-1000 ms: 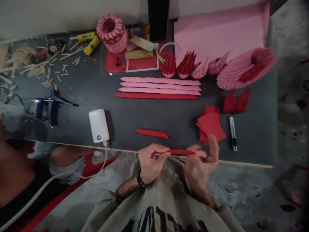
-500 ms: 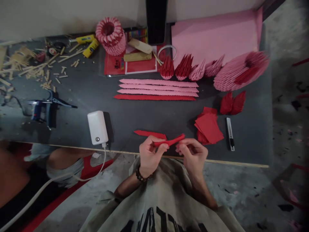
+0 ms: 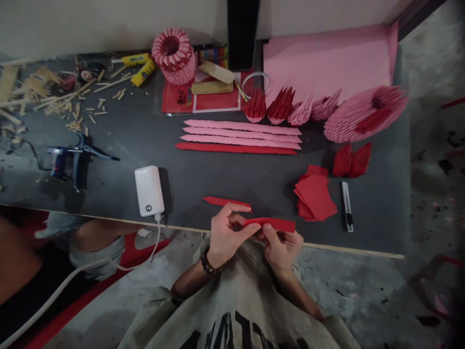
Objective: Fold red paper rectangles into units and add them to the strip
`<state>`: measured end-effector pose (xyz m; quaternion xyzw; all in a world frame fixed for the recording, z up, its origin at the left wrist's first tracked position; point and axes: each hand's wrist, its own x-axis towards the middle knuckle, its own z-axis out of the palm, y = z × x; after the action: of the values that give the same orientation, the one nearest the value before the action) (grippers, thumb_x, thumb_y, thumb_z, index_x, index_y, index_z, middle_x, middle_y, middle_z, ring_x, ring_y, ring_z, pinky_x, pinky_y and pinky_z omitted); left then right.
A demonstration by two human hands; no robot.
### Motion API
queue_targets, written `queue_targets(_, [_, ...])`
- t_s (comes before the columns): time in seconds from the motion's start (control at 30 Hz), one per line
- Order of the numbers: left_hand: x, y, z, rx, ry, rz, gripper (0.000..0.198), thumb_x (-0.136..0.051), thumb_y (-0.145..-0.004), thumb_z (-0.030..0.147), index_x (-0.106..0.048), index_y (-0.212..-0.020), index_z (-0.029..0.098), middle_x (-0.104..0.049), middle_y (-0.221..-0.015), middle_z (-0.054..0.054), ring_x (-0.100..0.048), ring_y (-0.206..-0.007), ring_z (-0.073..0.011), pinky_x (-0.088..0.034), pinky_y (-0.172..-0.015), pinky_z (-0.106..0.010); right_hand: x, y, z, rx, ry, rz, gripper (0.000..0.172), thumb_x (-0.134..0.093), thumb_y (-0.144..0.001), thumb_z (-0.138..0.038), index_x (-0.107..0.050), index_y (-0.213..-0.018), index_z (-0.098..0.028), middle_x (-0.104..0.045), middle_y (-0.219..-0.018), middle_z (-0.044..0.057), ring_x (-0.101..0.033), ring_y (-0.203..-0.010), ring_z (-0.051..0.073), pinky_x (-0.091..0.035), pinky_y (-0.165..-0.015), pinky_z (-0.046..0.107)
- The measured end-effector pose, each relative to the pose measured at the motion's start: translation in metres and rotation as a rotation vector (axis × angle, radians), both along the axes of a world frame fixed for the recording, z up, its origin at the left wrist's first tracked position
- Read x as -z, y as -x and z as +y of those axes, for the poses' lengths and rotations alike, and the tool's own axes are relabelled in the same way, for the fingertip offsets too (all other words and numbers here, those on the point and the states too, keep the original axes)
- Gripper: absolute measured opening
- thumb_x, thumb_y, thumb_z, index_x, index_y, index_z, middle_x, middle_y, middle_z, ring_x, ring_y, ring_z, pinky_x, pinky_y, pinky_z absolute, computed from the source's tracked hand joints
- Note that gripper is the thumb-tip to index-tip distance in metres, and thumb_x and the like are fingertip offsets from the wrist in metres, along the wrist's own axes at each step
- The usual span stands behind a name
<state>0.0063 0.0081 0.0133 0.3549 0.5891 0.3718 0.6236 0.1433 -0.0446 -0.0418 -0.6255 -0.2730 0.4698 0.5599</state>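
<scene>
So both hands are busy with one red paper strip (image 3: 283,225), held up right by the front edge of the dark surface (image 3: 254,177), about midway along it. The left hand (image 3: 225,235) pinches the left end between thumb and fingers, and the right hand (image 3: 282,249) has its thumb pressed on the lower side near the middle, fingers mostly tucked out of sight behind, so I can't tell exactly how those sit. The right end sticks out free. My worry would be a crooked crease: if the two thumbs press unevenly, that loose end could skew. Squeeze too hard and thin paper like that might kink, and if the grip slips this close to the edge, it could drop to the floor. Also, the pointed red strip (image 3: 221,200) lies just beyond the left fingers, so a careless knuckle could shove or crumple it. The red paper stack (image 3: 317,195) toward the front right corner is fanned out messily, and a swinging elbow could scatter it or catch the cutter knife (image 3: 347,206) beside it.
</scene>
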Motion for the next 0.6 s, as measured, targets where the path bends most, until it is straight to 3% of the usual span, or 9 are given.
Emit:
queue_targets(0.13, [0.005, 0.009, 0.001, -0.009, -0.017, 0.035, 0.045, -0.091, -0.079, 0.034, -0.068, -0.115, 0.022, -0.068, -0.063, 0.005, -0.071, -0.061, -0.0142, -0.056, -0.06, -0.022, -0.005, -0.005, 0.004, -0.054, 0.065, 0.075, 0.021, -0.083, -0.084, -0.034, -0.075, -0.073, -0.018, -0.07, -0.053, -0.001, -0.059, -0.04, 0.011, -0.045, -0.04, 0.021])
queue_targets(0.33, [0.011, 0.017, -0.006, 0.007, -0.109, 0.028, 0.049, -0.09, -0.081, 0.037, -0.068, -0.123, 0.022, -0.067, -0.07, 0.004, -0.07, -0.065, -0.0134, -0.056, -0.064, -0.022, -0.011, -0.005, 0.006, -0.087, 0.125, 0.165, 0.02, -0.084, -0.083, -0.035, -0.076, -0.078, -0.017, -0.074, -0.059, 0.001, -0.063, -0.043, 0.011, -0.044, -0.04, 0.018])
queue_targets(0.5, [0.023, 0.037, 0.002, 0.294, -0.336, -0.126, 0.054, -0.064, -0.101, 0.054, -0.065, -0.143, 0.021, -0.081, -0.09, -0.009, -0.076, -0.076, -0.0183, -0.059, -0.07, -0.026, -0.015, 0.001, 0.009, -0.083, 0.153, 0.252, 0.036, -0.082, -0.083, -0.048, -0.066, -0.069, -0.019, -0.065, -0.047, -0.003, -0.053, -0.032, 0.01, -0.039, -0.033, 0.019])
queue_targets(0.6, [0.03, 0.042, 0.009, 0.391, -0.562, 0.008, 0.029, -0.069, -0.101, 0.037, -0.078, -0.126, 0.027, -0.083, -0.098, -0.008, -0.079, -0.085, -0.0181, -0.061, -0.078, -0.026, -0.015, 0.004, 0.007, -0.11, 0.173, 0.303, 0.033, -0.083, -0.083, -0.046, -0.067, -0.07, -0.02, -0.066, -0.049, -0.002, -0.053, -0.033, 0.01, -0.041, -0.033, 0.02])
